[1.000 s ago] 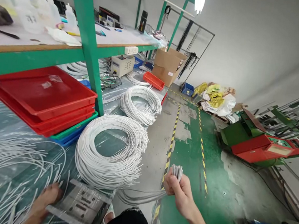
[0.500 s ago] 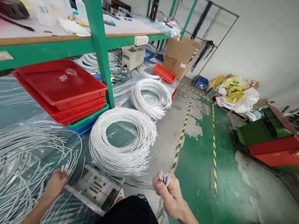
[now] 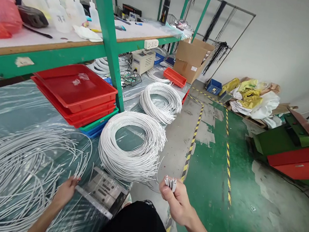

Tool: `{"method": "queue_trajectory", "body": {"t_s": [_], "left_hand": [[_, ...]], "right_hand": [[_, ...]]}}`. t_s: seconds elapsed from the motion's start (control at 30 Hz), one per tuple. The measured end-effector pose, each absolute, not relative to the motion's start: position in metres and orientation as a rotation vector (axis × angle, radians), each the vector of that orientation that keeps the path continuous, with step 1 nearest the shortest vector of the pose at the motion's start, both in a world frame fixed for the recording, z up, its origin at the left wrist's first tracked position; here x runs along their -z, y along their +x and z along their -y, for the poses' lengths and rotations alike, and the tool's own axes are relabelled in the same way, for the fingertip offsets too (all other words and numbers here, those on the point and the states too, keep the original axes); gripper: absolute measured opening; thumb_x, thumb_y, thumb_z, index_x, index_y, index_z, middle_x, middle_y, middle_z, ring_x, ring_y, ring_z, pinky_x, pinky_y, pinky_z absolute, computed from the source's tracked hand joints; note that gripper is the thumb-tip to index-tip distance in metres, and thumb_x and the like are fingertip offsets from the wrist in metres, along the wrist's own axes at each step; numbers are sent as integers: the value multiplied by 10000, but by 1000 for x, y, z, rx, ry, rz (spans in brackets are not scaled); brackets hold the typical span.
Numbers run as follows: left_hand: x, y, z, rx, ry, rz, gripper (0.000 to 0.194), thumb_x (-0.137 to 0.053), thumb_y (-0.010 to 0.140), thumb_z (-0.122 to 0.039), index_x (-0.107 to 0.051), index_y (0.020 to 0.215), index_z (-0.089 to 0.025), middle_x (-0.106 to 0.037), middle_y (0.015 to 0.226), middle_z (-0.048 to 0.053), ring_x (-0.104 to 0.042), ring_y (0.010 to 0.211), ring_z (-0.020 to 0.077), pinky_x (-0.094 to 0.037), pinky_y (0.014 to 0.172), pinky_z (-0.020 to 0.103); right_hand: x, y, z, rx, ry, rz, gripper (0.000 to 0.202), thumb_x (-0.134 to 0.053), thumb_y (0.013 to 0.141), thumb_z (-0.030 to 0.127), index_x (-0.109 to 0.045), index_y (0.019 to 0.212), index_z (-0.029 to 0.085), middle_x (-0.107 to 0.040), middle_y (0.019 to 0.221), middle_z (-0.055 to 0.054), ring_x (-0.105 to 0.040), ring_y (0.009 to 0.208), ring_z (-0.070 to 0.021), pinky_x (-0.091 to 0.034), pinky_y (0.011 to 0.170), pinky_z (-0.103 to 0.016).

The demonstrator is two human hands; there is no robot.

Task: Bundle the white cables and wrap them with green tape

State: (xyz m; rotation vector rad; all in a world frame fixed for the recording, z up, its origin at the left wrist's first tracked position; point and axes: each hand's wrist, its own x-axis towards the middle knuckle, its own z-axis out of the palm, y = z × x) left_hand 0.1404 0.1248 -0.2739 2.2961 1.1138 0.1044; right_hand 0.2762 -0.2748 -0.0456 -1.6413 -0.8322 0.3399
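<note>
Right hand [image 3: 177,202] clenches white wire ends [image 3: 170,182] (tips poking above fist); left hand [image 3: 65,192] touches loose wires [image 3: 20,167].

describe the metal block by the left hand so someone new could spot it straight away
Start at the plastic-covered table under the green shelf and follow its near edge to the left hand. The metal block lies flat just right of that hand, below the nearest white coil. It is the only grey, slotted, rectangular thing among the white wires.
</note>
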Motion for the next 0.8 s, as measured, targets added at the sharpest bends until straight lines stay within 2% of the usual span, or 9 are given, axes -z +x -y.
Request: {"method": "queue_trajectory", "body": {"t_s": [0.13, 0.33, 0.47, 0.63, 0.8], "left_hand": [[273, 135, -123, -104, 2096, -1147, 261, -431, 643, -410, -639, 601, -257, -769, 734, 78, -729, 830, 321, -580, 774, 376], [274, 127, -120, -74, 2080, -1162, 331, -403, 651, -453, -644, 625, -226, -767, 862, 151, -698, 953, 384, -534, 930, 459], [271, 124, -115, -66, 2040, -1172, 313, -414, 654, -449, -634, 632, -229, -760, 817, 144, -701, 882, 389, -555, 863, 480], [266, 120, -112, -120, 2003, -1160, 262, -456, 636, -449, -605, 606, -236, -762, 790, 121, -706, 845, 364, -579, 791, 434], [259, 119, -107, -156, 2110, -1144, 292, -427, 647, -466, -602, 642, -233, -747, 734, 119, -713, 798, 336, -591, 749, 405]], "right_hand": [[46, 276, 276, -332, -1631, 857, 398, -369, 1034, 424, -391, 700, 209, -328, 608, 45, -308, 537, -111, -266, 552, -273], [42, 277, 274, -364, -1574, 874, 369, -379, 1031, 395, -388, 714, 207, -316, 614, 49, -293, 542, -106, -257, 543, -260], [41, 276, 272, -385, -1556, 877, 378, -381, 1029, 404, -383, 705, 208, -312, 613, 48, -290, 545, -108, -253, 539, -262], [42, 276, 270, -423, -1552, 881, 397, -385, 1030, 415, -380, 692, 206, -302, 605, 49, -283, 544, -108, -247, 544, -269], [45, 275, 267, -453, -1537, 867, 441, -384, 1032, 458, -374, 672, 204, -299, 601, 45, -279, 550, -108, -238, 541, -273]]}}
